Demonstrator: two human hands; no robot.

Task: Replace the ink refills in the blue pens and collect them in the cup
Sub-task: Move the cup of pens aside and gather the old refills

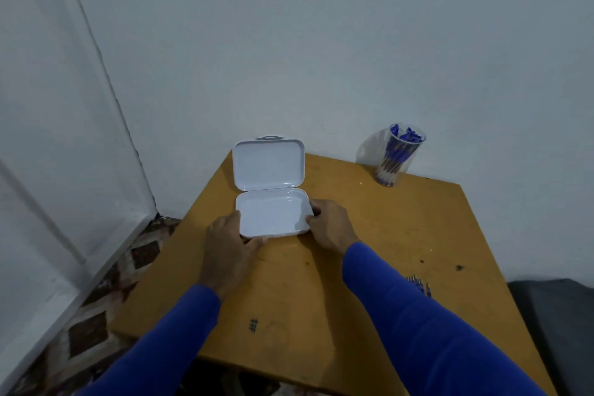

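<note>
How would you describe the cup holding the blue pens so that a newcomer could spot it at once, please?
Start at the yellow-brown table against the pale wall and look to its far right corner. There stands a clear plastic cup filled with blue pens, apart from the open white case; it is the only upright see-through thing there.

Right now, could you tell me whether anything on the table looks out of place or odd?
Only mildly: the open white hinged plastic case, held at its sides by the left hand and right hand, looks empty. The clear plastic cup of blue pens stands upright.
</note>
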